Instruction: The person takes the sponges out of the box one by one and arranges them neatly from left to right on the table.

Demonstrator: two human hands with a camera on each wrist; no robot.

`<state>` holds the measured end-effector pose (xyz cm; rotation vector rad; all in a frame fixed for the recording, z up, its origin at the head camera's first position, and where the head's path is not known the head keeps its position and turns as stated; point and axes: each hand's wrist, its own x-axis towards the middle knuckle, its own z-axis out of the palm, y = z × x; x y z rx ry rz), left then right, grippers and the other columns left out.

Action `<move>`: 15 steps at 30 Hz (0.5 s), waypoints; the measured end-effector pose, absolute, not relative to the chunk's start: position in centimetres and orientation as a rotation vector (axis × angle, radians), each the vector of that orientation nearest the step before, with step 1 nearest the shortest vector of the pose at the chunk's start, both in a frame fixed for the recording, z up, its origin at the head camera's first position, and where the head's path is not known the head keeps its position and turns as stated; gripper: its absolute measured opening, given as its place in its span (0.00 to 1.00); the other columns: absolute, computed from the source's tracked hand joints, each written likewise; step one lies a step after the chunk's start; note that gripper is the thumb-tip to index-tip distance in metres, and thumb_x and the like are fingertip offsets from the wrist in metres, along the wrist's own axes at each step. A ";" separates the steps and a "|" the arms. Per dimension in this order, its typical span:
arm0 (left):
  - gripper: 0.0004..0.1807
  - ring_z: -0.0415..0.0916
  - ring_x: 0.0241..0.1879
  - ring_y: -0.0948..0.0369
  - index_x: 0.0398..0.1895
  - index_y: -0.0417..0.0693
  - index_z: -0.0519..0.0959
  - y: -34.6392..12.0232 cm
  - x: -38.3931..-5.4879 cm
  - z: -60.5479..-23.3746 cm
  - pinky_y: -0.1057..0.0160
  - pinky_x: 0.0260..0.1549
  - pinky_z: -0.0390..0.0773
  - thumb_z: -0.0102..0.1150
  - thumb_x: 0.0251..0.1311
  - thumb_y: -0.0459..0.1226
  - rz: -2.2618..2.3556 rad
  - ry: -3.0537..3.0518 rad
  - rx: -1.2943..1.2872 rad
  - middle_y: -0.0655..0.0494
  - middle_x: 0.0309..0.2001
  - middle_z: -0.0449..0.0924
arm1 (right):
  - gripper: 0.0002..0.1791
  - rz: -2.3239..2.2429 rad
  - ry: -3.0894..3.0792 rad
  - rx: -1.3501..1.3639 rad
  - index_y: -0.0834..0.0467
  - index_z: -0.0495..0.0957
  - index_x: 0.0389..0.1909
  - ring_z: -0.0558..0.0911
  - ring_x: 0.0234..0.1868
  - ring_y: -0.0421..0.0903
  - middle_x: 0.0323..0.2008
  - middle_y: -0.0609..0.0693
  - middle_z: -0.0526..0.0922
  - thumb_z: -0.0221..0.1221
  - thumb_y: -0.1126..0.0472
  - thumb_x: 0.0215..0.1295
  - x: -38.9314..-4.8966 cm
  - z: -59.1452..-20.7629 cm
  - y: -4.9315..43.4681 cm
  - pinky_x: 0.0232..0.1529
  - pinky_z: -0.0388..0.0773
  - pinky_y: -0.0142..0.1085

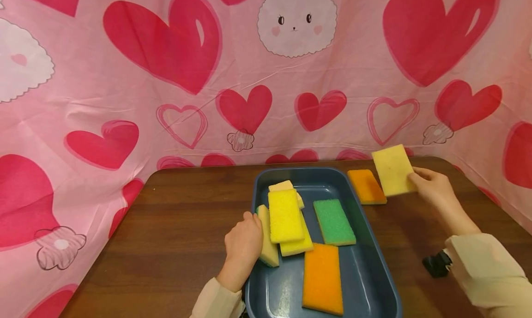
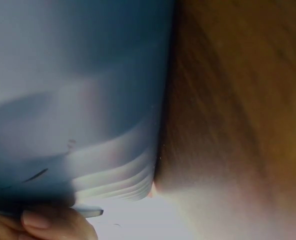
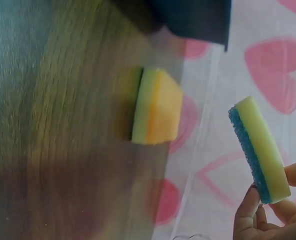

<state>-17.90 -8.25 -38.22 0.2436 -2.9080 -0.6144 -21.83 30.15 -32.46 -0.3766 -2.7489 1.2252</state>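
Observation:
My right hand (image 1: pixel 436 189) pinches a pale yellow sponge (image 1: pixel 392 169) by one edge, held up over the table's right side. In the right wrist view this sponge (image 3: pixel 260 150) shows a blue scouring layer. At the left, my left hand (image 1: pixel 245 239) grips the rim of a dark blue tray (image 1: pixel 380 258); its fingers (image 2: pixel 40 220) bend over that rim in the left wrist view. Close to this hand, a pale yellow sponge (image 1: pixel 268 239) with a green side leans on the tray's left wall. An orange sponge (image 1: pixel 365 187) lies outside the tray, near my right hand.
Inside the tray lie a bright yellow sponge (image 1: pixel 286 216) atop other yellow ones, a green sponge (image 1: pixel 334 222) and an orange-topped sponge (image 1: pixel 323 279). Brown wooden table (image 1: pixel 178 235) surrounds the tray. A pink heart-patterned cloth (image 1: pixel 287 73) hangs behind.

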 end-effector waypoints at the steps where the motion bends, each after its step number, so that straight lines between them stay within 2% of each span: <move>1: 0.15 0.68 0.13 0.53 0.29 0.40 0.69 -8.2 -17.9 -38.2 0.54 0.16 0.70 0.43 0.70 0.41 -0.614 -2.910 0.243 0.47 0.14 0.68 | 0.33 1.207 -2.746 -0.383 0.73 0.60 0.65 0.69 0.31 0.29 0.56 0.74 0.69 0.41 0.52 0.70 -22.0 -32.6 30.3 0.31 0.66 0.26; 7: 0.15 0.68 0.13 0.53 0.29 0.40 0.68 -8.2 -17.8 -38.1 0.54 0.16 0.70 0.43 0.70 0.41 -0.617 -2.910 0.241 0.47 0.14 0.68 | 0.30 1.131 -2.711 -0.378 0.76 0.64 0.61 0.65 0.26 0.22 0.49 0.75 0.76 0.44 0.56 0.68 -22.7 -33.5 31.2 0.26 0.67 0.21; 9: 0.15 0.68 0.13 0.53 0.29 0.40 0.68 -8.3 -17.8 -38.1 0.55 0.16 0.69 0.43 0.70 0.41 -0.616 -2.910 0.240 0.47 0.14 0.68 | 0.29 1.125 -2.706 -0.413 0.76 0.64 0.61 0.71 0.29 0.30 0.50 0.75 0.75 0.44 0.56 0.68 -23.0 -33.7 31.2 0.28 0.66 0.23; 11: 0.15 0.68 0.13 0.53 0.29 0.40 0.68 -8.3 -17.8 -38.1 0.55 0.15 0.69 0.43 0.70 0.41 -0.615 -2.913 0.239 0.47 0.14 0.68 | 0.29 1.116 -2.703 -0.465 0.74 0.65 0.62 0.76 0.36 0.43 0.55 0.75 0.72 0.44 0.55 0.68 -23.1 -34.0 31.2 0.33 0.66 0.28; 13: 0.15 0.67 0.13 0.54 0.29 0.40 0.68 -8.3 -17.8 -38.0 0.55 0.15 0.69 0.43 0.71 0.41 -0.615 -2.918 0.240 0.48 0.14 0.68 | 0.30 1.131 -2.693 -0.514 0.72 0.64 0.63 0.74 0.46 0.57 0.58 0.75 0.69 0.44 0.55 0.68 -23.3 -34.1 31.2 0.40 0.69 0.36; 15: 0.15 0.67 0.14 0.54 0.29 0.40 0.68 -8.3 -17.8 -38.1 0.56 0.15 0.68 0.43 0.71 0.41 -0.619 -2.924 0.239 0.48 0.14 0.67 | 0.30 1.137 -2.685 -0.546 0.72 0.64 0.63 0.71 0.52 0.64 0.59 0.75 0.68 0.44 0.55 0.68 -23.5 -34.2 31.3 0.45 0.69 0.45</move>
